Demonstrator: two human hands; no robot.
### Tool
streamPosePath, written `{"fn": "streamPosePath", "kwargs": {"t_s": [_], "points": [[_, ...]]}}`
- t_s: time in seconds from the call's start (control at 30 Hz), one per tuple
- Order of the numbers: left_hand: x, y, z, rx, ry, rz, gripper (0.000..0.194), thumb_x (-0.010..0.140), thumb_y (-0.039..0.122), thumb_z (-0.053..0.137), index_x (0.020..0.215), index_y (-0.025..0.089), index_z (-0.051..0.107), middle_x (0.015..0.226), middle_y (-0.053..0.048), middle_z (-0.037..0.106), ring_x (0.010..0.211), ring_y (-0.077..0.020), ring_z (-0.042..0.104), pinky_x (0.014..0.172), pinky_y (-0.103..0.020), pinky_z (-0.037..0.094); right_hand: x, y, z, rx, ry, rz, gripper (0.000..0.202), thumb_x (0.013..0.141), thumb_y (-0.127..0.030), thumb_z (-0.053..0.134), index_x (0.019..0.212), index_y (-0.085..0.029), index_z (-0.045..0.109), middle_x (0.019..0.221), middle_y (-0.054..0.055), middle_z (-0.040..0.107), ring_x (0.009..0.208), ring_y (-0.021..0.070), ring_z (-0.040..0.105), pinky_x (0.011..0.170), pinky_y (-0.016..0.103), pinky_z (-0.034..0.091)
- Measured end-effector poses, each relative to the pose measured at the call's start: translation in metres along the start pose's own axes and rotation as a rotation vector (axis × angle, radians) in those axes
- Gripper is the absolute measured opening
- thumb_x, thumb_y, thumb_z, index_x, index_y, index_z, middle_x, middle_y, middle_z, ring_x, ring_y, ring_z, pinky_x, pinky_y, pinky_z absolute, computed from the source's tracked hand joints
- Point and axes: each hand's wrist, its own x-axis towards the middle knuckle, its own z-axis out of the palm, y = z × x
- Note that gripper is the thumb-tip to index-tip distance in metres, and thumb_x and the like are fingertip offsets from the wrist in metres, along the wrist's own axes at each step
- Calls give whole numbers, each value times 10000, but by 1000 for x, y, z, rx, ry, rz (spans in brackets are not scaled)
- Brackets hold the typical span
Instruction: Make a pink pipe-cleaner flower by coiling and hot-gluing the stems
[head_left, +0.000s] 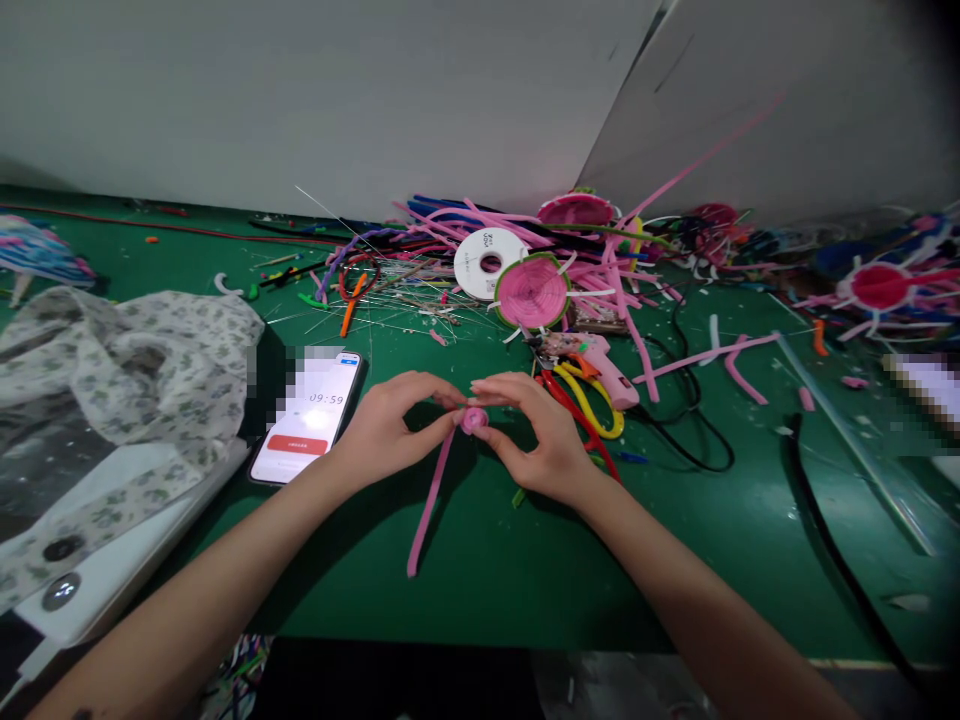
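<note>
Left hand (386,425) pinches a small pink coil (474,422) between thumb and fingertips from its left side, while the right hand (541,435) closes on it from the other, thumb at its near edge and forefinger at its far edge; the remaining fingers of both are curled or partly hidden. The coil is held over the green surface (465,605), left of the pink glue gun (600,368) and a little nearer the person. From the coil a loose pink strip (427,515) hangs toward the person, also to the left of the glue gun.

Just on the near side of the glue gun are a yellow handle loop (619,425) and a red handle (581,415), partly behind the right hand. Beyond the glue gun, to its left, a woven pink disc (531,292) with a green rim leans in front of a white spool (471,265). Farther beyond the glue gun lies a heap of pink strips (450,218). Well to the left of the glue gun are a lit phone (319,420) and a floral cloth (135,335); right of it, a thin black cord (694,400) loops.
</note>
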Motion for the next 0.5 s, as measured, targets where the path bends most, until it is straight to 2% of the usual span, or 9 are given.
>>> {"fn": "streamPosePath", "kwargs": {"t_s": [0.1, 0.27, 0.5], "points": [[1, 2, 0, -4, -2, 3, 65, 830, 188, 623, 887, 183, 654, 840, -5, 696, 799, -125, 642, 745, -249, 504, 0, 0, 0, -64, 40, 5, 397, 827, -203, 625, 1204, -253, 508, 1090, 68, 620, 1001, 201, 617, 878, 384, 517], [2, 2, -1, -9, -17, -3, 74, 818, 144, 616, 869, 176, 658, 837, -4, 695, 798, -122, 641, 743, -239, 497, 1, 0, -2, -131, 44, 47, 387, 814, -256, 663, 1175, -256, 522, 923, 25, 685, 895, 196, 643, 861, 388, 500], [2, 1, -1, -24, -23, 11, 110, 849, 154, 588, 912, 183, 673, 851, -15, 693, 786, -122, 627, 724, -242, 495, 1, 4, -2, -116, 41, 92, 346, 836, -217, 642, 1163, -268, 541, 987, 18, 711, 974, 200, 651, 892, 388, 485]]}}
